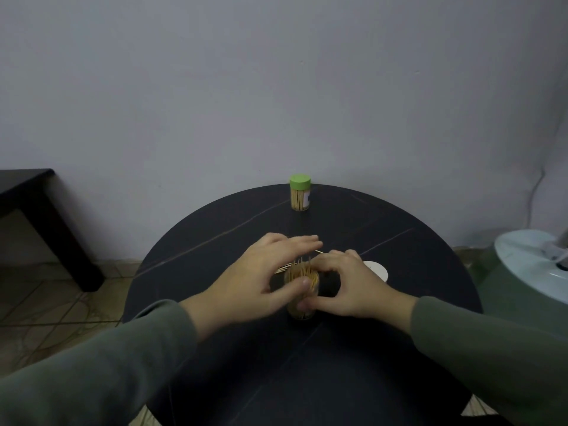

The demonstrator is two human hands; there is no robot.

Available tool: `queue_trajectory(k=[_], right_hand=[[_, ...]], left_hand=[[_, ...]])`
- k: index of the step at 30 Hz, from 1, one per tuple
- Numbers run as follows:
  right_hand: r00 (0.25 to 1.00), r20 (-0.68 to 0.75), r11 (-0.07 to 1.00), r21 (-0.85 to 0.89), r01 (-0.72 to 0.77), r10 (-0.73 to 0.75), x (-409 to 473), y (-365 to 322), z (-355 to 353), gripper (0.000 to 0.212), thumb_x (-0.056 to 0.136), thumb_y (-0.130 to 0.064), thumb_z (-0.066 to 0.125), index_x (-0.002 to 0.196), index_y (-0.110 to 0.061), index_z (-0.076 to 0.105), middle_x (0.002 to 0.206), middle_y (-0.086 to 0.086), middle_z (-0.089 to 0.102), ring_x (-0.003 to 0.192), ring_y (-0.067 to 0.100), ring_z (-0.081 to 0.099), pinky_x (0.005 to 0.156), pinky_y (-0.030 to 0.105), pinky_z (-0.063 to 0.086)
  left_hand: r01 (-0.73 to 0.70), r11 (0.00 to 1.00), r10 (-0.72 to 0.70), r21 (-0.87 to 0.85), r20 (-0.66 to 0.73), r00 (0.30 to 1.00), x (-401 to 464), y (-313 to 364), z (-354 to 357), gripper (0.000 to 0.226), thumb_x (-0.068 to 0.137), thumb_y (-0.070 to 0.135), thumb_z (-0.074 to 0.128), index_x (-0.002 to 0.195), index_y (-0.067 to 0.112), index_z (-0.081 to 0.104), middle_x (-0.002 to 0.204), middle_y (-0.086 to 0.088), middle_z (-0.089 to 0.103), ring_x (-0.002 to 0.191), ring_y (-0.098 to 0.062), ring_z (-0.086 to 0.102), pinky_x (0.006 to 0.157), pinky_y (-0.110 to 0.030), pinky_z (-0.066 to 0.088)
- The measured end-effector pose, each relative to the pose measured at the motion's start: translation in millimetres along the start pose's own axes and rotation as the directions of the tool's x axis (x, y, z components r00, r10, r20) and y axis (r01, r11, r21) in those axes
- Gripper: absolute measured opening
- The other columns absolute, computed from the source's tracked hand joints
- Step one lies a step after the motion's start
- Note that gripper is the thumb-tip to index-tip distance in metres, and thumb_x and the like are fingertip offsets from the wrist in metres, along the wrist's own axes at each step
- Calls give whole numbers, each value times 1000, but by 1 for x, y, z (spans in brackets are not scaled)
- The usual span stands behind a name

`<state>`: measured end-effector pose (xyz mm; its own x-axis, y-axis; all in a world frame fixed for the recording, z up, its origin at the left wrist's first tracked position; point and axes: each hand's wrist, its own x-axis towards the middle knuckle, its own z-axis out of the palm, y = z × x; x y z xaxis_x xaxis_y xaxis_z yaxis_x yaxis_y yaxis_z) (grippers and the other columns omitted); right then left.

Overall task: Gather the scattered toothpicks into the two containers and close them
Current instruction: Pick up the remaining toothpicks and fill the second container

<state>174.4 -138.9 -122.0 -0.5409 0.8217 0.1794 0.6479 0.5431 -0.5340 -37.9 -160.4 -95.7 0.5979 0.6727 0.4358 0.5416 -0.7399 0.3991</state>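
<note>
Centrally, one round dark stone-patterned bench [215,250] carries two clear toothpick containers. One open clear container [302,290], packed with upright toothpicks, stands at mid-bench: the left hand [264,278] touches its rim with the thumb, fingers extended flat; the right hand [344,284] pinches its side. One green-lidded container [300,193], label unreadable, stands closed at the far edge. One white round lid [377,269] lies just right. A few loose toothpicks [284,268] lie behind the hands.

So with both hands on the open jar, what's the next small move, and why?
Probably pick up the loose toothpicks lying left of the open jar and drop them in. The left hand and right hand steady a jar that has no lid, the white lid waits to its right, and the green-lidded jar is already closed.
</note>
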Motion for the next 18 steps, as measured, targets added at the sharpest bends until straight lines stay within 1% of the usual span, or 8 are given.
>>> queue_trajectory(k=[3,5,7,8,12,13,16,18], right_hand=[[1000,-8,1000,12,6,-6,0,-3,1,66,64,-75,59,123,-45,57,122,-27,58,112,-2,49,100,31,30],[1000,-20,1000,14,9,-9,-1,-3,1,64,63,-75,60,121,-46,58,116,-32,57,110,-4,49,99,30,30],[1000,-12,1000,2,9,-9,-1,-3,2,65,63,-77,59,117,-42,62,114,-34,54,111,-6,47,100,29,29],[1000,-9,1000,-1,7,-7,-1,-2,2,66,63,-78,58,116,-40,63,114,-34,54,111,-7,46,100,29,28],[1000,-3,1000,-11,21,-21,1,-1,3,65,63,-80,57,110,-37,66,112,-26,62,107,-5,49,100,33,30],[1000,-6,1000,-7,25,-25,1,-2,3,62,63,-79,58,109,-38,66,112,-26,62,107,-5,49,101,33,30],[998,-43,999,22,38,-37,0,-2,3,59,63,-75,59,110,-39,65,111,-24,63,104,-2,52,98,33,32],[998,-52,999,19,43,-42,-1,-2,2,60,65,-73,57,112,-36,64,107,-23,63,101,2,54,97,37,34]], left_hand=[[-126,943,132,308,0,991,2,-3,7,47,97,44,48,140,29,47,141,17,50,121,-11,48,89,-35,47],[-126,921,146,369,-25,989,3,-7,12,42,97,41,45,135,27,53,129,12,61,116,-13,54,81,-33,48],[-77,933,112,351,-80,991,5,-9,15,43,94,42,46,132,27,56,118,6,67,113,-11,55,79,-30,45],[-49,943,84,328,-95,992,5,-9,16,45,92,44,47,132,28,56,118,6,67,114,-10,54,82,-29,44],[108,974,-87,198,-114,990,8,-8,15,52,88,57,43,131,32,58,137,16,55,125,-7,47,100,-38,44],[87,979,-69,187,-100,993,7,-7,14,51,89,54,43,130,29,60,136,13,57,125,-8,49,104,-37,43],[-145,974,141,176,33,989,0,-4,13,43,95,39,51,132,19,59,136,5,57,128,-7,47,109,-19,34],[-187,974,177,127,82,981,-3,-2,10,47,97,38,52,139,18,51,142,5,52,130,-5,47,106,-23,40]])
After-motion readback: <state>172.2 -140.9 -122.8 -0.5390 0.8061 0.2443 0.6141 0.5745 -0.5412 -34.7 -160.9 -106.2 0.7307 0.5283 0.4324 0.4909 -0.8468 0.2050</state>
